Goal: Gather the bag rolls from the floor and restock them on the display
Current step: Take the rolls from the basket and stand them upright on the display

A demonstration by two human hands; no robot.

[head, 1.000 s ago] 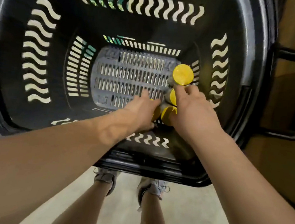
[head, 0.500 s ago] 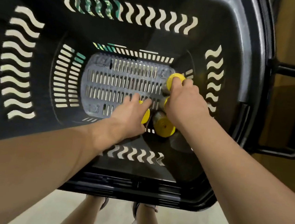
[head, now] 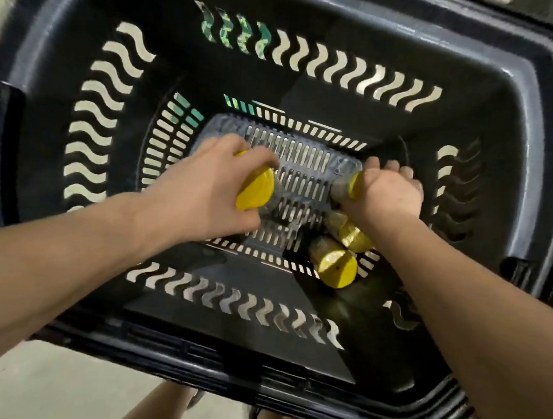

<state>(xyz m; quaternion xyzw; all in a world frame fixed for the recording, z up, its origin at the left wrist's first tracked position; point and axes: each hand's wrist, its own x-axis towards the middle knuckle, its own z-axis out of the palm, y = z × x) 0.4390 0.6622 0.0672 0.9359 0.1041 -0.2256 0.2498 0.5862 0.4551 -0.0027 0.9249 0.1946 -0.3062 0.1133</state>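
Note:
I look down into a black plastic basket (head: 289, 351) with wavy slots. My left hand (head: 200, 189) grips a bag roll with a yellow end cap (head: 257, 189) above the basket's slotted floor. My right hand (head: 392, 192) grips a second roll (head: 345, 187), of which only the yellow end and a bit of grey wrap show. Two more yellow-capped rolls lie on the basket floor at the lower right, one (head: 337, 266) nearer me and one (head: 353, 234) behind it, under my right wrist.
The basket's high walls surround both hands. Pale floor (head: 52, 387) lies below the near rim, where my legs and shoes (head: 257, 418) show. A dark handle piece sits at the basket's right side (head: 517, 270).
Both hands have closed on a roll each and moved apart, the left to the left and the right to the right. Two rolls stay on the basket floor. The view has shifted.

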